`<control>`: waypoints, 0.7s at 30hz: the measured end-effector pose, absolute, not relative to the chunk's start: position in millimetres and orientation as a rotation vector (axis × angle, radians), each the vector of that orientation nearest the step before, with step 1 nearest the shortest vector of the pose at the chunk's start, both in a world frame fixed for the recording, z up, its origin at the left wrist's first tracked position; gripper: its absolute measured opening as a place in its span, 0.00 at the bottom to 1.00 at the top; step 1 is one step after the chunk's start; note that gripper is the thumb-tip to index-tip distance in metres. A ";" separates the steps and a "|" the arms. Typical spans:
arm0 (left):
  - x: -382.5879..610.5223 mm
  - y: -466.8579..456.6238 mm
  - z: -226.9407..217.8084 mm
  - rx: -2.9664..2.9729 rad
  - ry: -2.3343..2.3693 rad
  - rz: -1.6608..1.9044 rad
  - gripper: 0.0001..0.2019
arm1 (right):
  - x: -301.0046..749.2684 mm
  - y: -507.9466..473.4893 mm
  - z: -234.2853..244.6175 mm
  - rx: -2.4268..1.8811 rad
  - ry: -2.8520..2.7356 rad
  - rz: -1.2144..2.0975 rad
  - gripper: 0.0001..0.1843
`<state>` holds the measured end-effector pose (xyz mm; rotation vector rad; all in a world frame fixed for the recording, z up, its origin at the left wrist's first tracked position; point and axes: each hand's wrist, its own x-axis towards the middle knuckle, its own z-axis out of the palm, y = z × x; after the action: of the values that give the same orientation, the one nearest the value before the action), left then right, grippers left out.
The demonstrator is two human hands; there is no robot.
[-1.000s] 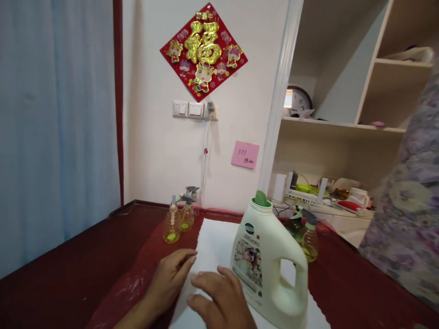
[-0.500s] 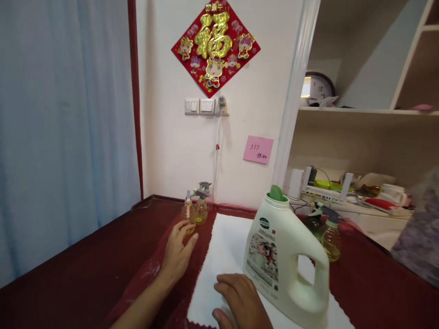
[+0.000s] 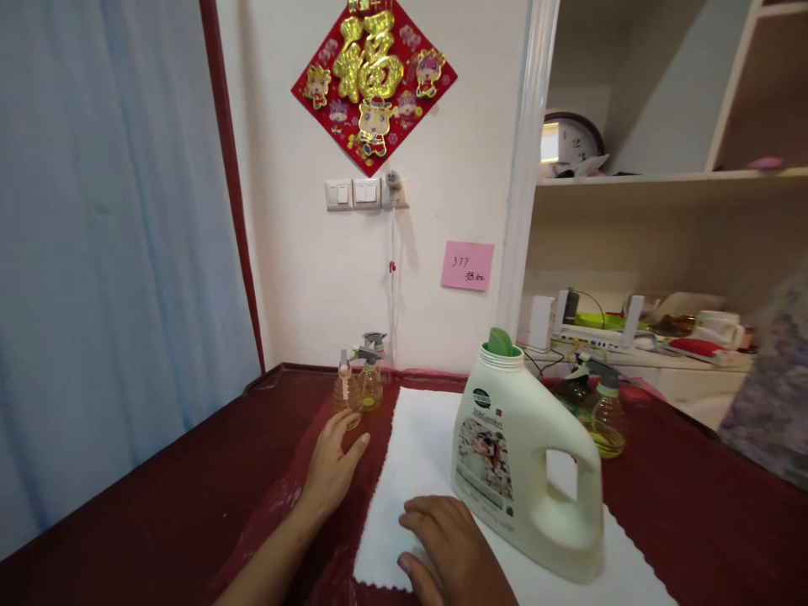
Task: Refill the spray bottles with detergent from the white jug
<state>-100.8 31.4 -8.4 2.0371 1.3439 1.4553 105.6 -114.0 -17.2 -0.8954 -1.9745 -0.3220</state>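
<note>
My left hand (image 3: 332,467) lies open over the red cloth at the left edge of a white scalloped-edge cloth (image 3: 410,446), holding nothing. Its fingertips are just in front of two small amber plastic spray bottles (image 3: 357,385). My right hand (image 3: 449,547) rests on the white cloth, touching the lower left side of a large cream detergent jug (image 3: 518,463) with a green cap and a moulded handle. Behind the jug stand two more spray bottles (image 3: 597,417), partly hidden by it.
Dark red cloth (image 3: 700,513) covers the table. A blue curtain (image 3: 119,252) hangs at the left. A person's floral garment (image 3: 770,396) shows at the right edge. Cream shelves (image 3: 637,236) hold a clock, a router and assorted items.
My left hand has moved up towards the spray bottles, and my right hand has shifted right towards the jug. The view has tilted, and the person's floral garment has drawn back to the right.
</note>
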 end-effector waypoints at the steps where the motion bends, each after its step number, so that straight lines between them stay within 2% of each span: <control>1: -100.9 31.2 -7.7 2.038 1.342 1.451 0.19 | 104.9 -114.8 -16.9 -0.905 -1.967 -0.306 0.15; 11: -99.4 30.0 -5.7 2.024 1.334 1.400 0.20 | 101.0 -119.2 -21.5 -0.996 -2.016 -0.118 0.18; 21: -95.6 27.1 -7.7 1.959 1.319 1.309 0.22 | 101.0 -123.3 -20.3 -1.081 -2.068 0.077 0.11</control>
<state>-95.6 27.1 -7.7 1.9591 1.3188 1.3089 101.0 -123.3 -20.3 -1.0805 -2.0684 0.0773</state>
